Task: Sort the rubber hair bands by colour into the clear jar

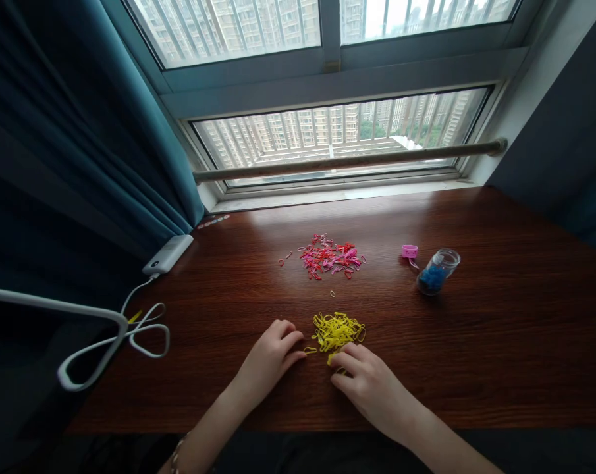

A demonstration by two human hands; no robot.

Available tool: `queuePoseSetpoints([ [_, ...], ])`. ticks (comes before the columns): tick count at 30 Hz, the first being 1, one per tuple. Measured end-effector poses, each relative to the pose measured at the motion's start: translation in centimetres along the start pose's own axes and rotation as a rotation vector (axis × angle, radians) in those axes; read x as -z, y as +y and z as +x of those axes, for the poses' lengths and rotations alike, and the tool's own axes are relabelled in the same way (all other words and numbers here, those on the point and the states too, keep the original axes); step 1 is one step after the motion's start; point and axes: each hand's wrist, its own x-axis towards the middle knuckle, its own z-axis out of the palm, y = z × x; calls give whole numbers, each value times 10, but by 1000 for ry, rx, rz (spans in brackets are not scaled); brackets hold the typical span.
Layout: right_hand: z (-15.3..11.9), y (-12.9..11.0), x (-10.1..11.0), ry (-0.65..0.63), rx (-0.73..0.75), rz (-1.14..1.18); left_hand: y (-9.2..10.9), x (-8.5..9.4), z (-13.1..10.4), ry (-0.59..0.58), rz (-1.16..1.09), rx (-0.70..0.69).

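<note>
A pile of small yellow rubber bands (336, 330) lies near the table's front edge, between my hands. My left hand (272, 349) is at the left of it, thumb and forefinger apart. Its fingertips reach a single yellow rubber band (310, 350). On the right, my right hand (364, 378) rests at the pile's lower edge with its fingers over a few yellow bands. A gap shows between that thumb and forefinger, with a yellow band (341, 371) there. Whether either hand pinches a band is hard to see.
Farther back is a pile of pink and red rubber bands (330, 258), with one pale band (332, 293) before it. To the right stands a tilted glass jar (438, 271) of blue bands beside a pink strip roll (409, 251). A white power strip (168, 255) and cable (149, 336) lie left.
</note>
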Motion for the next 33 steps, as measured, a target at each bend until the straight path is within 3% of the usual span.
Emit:
queuePoseSetpoints([
  [3,3,8,4,-16,-67,-9,9,1,9,-71,-93,-26],
  [8,-2,22,15,84,-287,82,28,-11,18,-48,-232,-36],
  [14,-12,26,17,286,-481,191,50,-38,10,264,-270,159],
  [16,-12,22,11,254,-478,203,53,-47,7,280,-251,193],
  [19,-9,15,0,130,-413,202,57,-55,7,179,-294,142],
  [23,-2,16,1,80,-343,200,62,-48,12,57,-466,71],
  [29,23,53,24,77,-243,325,55,-34,2,178,-435,209],
  [33,59,80,16,143,-232,320,51,-36,-6,165,-422,383],
])
